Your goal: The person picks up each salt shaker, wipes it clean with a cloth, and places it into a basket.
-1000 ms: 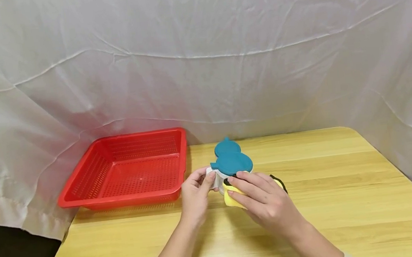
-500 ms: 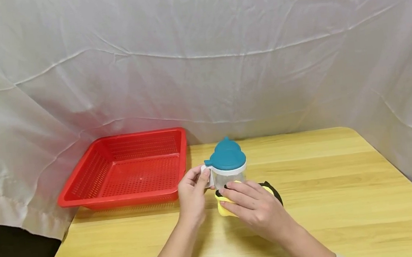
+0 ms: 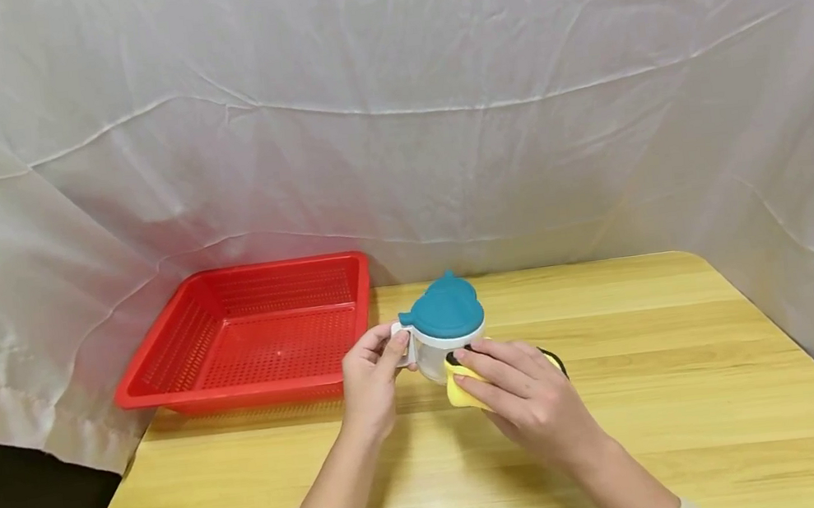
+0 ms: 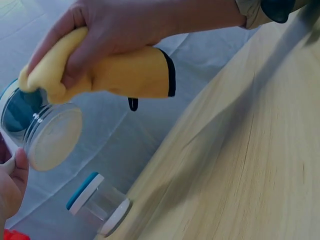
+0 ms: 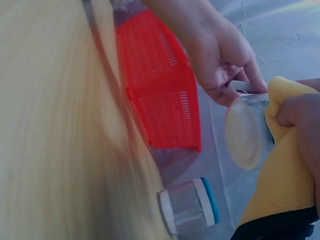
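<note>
My left hand (image 3: 370,382) pinches the white handle (image 3: 404,355) of a clear jar (image 3: 430,362) with a blue lid (image 3: 447,316), held above the table and slightly tilted. With my right hand (image 3: 540,399) I grip a yellow cloth (image 3: 463,390) edged in black, bunched against the near right side of the jar. The left wrist view shows the cloth (image 4: 127,75) wrapped over the jar's side near its lid, and the jar's round base (image 4: 56,137) facing outward. Part of the jar is hidden behind the cloth and fingers.
A second clear jar (image 5: 187,207) with a blue lid stands upright on the table behind the held one. The red perforated basket (image 3: 243,391) sits at the left. Pale fabric (image 3: 515,151) hangs behind the wooden table (image 3: 691,406).
My left hand has shifted left with the jar, its lid now overlapping the rear jar's more. The cloth has slid down the jar's side, then back up and right.
</note>
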Demonstrator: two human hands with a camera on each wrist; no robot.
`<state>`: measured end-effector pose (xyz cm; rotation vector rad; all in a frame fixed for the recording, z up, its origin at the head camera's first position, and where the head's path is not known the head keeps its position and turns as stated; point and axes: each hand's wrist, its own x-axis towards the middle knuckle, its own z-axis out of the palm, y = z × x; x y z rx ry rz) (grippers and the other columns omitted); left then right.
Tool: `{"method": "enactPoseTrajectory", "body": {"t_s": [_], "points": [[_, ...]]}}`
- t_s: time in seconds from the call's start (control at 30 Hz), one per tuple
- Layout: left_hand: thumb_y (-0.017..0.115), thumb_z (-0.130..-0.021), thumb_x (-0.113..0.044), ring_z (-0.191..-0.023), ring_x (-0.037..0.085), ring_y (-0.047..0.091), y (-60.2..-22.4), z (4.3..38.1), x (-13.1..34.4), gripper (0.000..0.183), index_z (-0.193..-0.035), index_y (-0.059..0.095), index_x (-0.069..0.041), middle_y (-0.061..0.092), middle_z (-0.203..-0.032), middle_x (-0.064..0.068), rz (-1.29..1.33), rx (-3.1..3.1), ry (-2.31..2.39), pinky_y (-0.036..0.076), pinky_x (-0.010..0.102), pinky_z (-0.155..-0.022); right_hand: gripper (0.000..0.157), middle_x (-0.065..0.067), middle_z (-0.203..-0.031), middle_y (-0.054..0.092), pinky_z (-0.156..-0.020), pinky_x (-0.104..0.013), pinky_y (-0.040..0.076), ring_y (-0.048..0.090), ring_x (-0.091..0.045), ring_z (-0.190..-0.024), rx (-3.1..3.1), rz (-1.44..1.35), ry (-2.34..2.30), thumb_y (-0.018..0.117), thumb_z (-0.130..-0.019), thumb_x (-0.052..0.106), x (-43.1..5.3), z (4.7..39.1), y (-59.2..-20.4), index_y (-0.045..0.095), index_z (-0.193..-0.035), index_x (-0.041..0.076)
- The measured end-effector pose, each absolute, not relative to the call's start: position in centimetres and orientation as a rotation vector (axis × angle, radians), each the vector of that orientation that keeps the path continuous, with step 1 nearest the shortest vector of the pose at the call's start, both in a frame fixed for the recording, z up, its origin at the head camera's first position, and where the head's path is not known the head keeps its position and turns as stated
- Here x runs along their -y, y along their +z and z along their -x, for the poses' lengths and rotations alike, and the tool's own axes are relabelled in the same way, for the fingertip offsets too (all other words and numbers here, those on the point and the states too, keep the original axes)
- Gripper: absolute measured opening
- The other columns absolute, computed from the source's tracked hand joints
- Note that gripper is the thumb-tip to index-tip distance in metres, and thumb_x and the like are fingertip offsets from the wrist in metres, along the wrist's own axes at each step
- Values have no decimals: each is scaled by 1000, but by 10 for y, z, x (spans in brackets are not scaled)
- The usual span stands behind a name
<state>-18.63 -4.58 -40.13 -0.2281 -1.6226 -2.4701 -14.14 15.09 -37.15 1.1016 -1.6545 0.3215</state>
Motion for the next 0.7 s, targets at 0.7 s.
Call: {"method": "enactPoseTrajectory", "body": {"t_s": [0.7], "points": [[64,-95,-9,-70,11,61,-403,181,39,11,-104,68,-3,69,-88,1,168,1572,-2598,53,20,-58,18,-12,-104,74,-74,-39,53,68,-32,-94,1518,-1132,350,59,-97,7,-140,142,-371,76,-92,6]]}}
